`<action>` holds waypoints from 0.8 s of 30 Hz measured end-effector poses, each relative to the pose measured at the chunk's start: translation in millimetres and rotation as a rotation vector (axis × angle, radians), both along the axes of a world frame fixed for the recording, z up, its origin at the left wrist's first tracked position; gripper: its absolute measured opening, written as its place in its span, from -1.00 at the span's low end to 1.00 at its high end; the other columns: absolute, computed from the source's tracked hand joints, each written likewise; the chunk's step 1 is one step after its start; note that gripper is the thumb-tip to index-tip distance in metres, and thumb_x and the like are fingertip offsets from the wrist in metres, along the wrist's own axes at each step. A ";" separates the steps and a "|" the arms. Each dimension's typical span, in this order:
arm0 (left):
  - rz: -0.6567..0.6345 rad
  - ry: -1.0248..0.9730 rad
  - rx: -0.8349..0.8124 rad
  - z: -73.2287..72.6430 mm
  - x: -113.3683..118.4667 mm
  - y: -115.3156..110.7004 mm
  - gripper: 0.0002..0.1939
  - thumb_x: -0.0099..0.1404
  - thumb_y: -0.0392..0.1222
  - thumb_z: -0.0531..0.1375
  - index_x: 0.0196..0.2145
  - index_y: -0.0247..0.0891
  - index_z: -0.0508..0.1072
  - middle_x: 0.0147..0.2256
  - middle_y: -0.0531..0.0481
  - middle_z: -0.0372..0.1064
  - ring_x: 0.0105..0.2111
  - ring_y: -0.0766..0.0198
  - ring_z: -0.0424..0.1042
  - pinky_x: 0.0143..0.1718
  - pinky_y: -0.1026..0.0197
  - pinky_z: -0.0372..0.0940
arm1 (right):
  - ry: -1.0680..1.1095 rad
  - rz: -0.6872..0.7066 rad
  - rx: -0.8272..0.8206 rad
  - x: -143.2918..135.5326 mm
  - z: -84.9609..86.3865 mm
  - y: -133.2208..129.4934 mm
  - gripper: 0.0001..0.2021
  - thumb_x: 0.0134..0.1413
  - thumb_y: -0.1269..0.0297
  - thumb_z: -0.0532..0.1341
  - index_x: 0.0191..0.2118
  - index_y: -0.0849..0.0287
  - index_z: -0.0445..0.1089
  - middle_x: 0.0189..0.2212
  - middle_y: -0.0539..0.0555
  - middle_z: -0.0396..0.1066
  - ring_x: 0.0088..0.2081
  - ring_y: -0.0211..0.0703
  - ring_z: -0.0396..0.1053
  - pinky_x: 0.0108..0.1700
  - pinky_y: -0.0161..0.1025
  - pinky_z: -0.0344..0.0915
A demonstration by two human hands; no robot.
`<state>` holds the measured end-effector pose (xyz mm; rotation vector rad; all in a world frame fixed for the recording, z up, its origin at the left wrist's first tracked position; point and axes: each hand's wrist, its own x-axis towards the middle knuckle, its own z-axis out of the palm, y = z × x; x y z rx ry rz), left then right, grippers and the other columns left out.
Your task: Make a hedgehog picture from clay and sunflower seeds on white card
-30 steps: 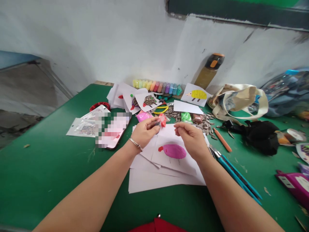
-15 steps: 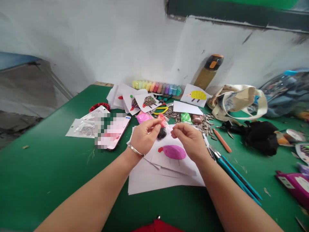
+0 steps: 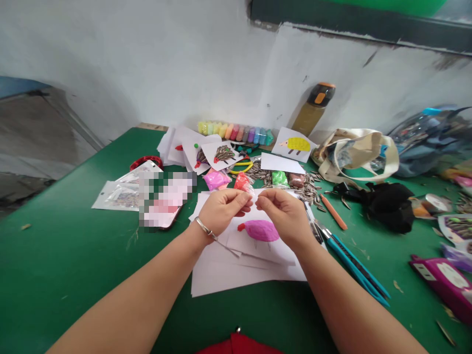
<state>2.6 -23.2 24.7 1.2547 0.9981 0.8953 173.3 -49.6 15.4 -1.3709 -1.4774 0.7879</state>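
Observation:
My left hand (image 3: pixel 220 210), with a silver bangle at the wrist, is closed in a pinch above the paper. Facing it, my right hand (image 3: pixel 286 212) pinches too, the fingertips of both nearly meeting. Whatever they hold is too small or hidden to make out. Below them, a purple clay animal body (image 3: pixel 262 230) with a red clay head (image 3: pixel 241 227) and drawn legs lies on white paper (image 3: pixel 217 275). Just beyond my fingers are a red clay packet (image 3: pixel 242 182), a pink clay packet (image 3: pixel 216 179) and a green clay packet (image 3: pixel 279 179).
Sunflower seeds (image 3: pixel 308 191) are scattered behind my right hand. To the right lie blue tweezers (image 3: pixel 359 275), an orange clay tool (image 3: pixel 334 212) and a black cloth item (image 3: pixel 387 206). A phone (image 3: pixel 165 209) lies left. A bottle (image 3: pixel 313 110) and a cloth bag (image 3: pixel 354 152) stand at the back.
My hands have come closer together, their fingertips now almost touching. The black clay packet that showed between them is now hidden. The whole view has shifted slightly.

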 end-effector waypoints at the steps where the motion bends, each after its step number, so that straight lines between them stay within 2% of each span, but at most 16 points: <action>1: 0.005 -0.009 0.000 -0.4 -0.3 0.3 -0.63 0.21 0.11 0.26 -0.30 -0.30 0.56 -0.32 -0.13 0.54 -0.30 0.17 0.53 -0.25 0.11 0.45 | 0.023 -0.006 -0.007 0.5 -1.1 0.9 -0.88 0.12 0.19 0.23 -0.33 0.11 0.44 -0.40 0.01 0.48 -0.34 -0.18 0.40 -0.24 -0.23 0.32; 6: 0.005 0.002 0.011 -1.4 -0.8 1.2 -0.63 0.21 0.10 0.26 -0.29 -0.30 0.56 -0.31 -0.14 0.54 -0.31 0.17 0.53 -0.25 0.09 0.45 | 0.049 -0.029 0.028 0.9 -4.0 3.3 -0.81 0.12 0.22 0.22 -0.17 0.08 0.50 -0.30 0.04 0.53 -0.24 -0.13 0.46 -0.11 -0.13 0.37; 9: 0.004 0.006 0.009 -2.7 -1.1 1.9 -0.63 0.21 0.10 0.27 -0.29 -0.29 0.57 -0.31 -0.14 0.54 -0.31 0.16 0.53 -0.25 0.09 0.45 | 0.060 0.002 0.033 1.0 -3.0 3.0 -0.82 0.15 0.21 0.20 -0.21 0.09 0.52 -0.32 0.03 0.54 -0.24 -0.14 0.47 -0.09 -0.13 0.38; 15: 0.005 0.008 0.013 -4.3 -1.5 2.8 -0.63 0.20 0.11 0.27 -0.32 -0.30 0.56 -0.34 -0.13 0.53 -0.31 0.17 0.52 -0.23 0.08 0.44 | 0.057 0.019 -0.021 1.2 -2.2 1.4 -0.86 0.14 0.20 0.21 -0.28 0.10 0.48 -0.38 0.01 0.53 -0.30 -0.15 0.48 -0.17 -0.17 0.38; 19: 0.013 0.013 0.012 -4.2 -1.3 3.2 -0.61 0.19 0.12 0.27 -0.32 -0.31 0.56 -0.33 -0.13 0.53 -0.32 0.17 0.52 -0.24 0.09 0.44 | 0.022 -0.005 -0.044 1.9 0.1 0.9 -0.86 0.13 0.19 0.21 -0.34 0.12 0.44 -0.48 -0.01 0.48 -0.39 -0.19 0.44 -0.29 -0.24 0.34; 24: 0.017 0.016 0.007 -4.8 -1.6 3.0 -0.58 0.18 0.16 0.28 -0.32 -0.31 0.57 -0.33 -0.13 0.53 -0.31 0.16 0.52 -0.23 0.08 0.44 | -0.106 -0.086 -0.014 3.2 6.6 -0.3 -0.73 0.10 0.09 0.25 -0.51 0.13 0.35 -0.64 -0.07 0.36 -0.54 -0.27 0.30 -0.43 -0.30 0.22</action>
